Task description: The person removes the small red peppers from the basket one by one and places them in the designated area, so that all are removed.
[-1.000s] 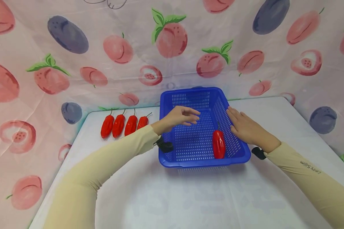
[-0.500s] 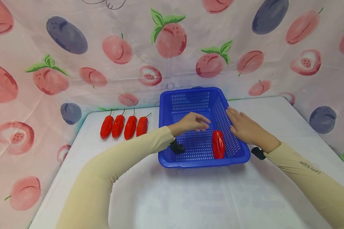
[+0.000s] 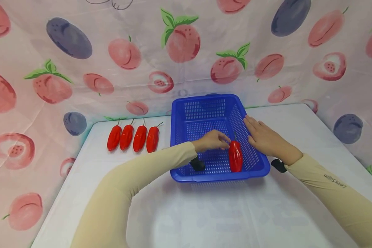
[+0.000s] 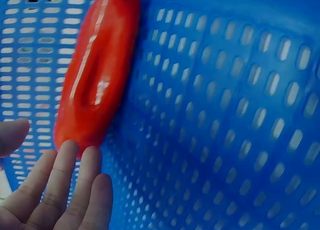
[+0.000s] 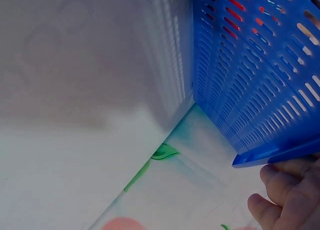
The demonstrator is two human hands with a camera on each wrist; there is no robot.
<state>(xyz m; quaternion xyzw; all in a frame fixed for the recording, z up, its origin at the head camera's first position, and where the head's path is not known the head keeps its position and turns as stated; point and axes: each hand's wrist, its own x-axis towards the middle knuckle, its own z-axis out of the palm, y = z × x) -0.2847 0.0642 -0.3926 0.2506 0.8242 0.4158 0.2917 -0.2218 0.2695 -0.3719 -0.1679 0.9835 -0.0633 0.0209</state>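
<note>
A glossy red pepper lies lengthwise inside the blue plastic basket, near its right wall. My left hand is inside the basket, its fingers at the pepper's stem end. In the left wrist view the fingertips overlap the end of the red pepper, and the thumb stands apart on the left; whether they touch it I cannot tell. My right hand rests on the basket's right rim with its fingers extended. The right wrist view has that hand's fingers at the rim, outside the slotted wall.
Several red peppers with green stems lie in a row on the white tabletop, left of the basket. A fruit-printed cloth hangs behind the table. Each wrist wears a black camera strap.
My left hand has moved right and toward me, down into the basket to the pepper's stem end. The right hand stays on the rim, and the peppers have not moved.
</note>
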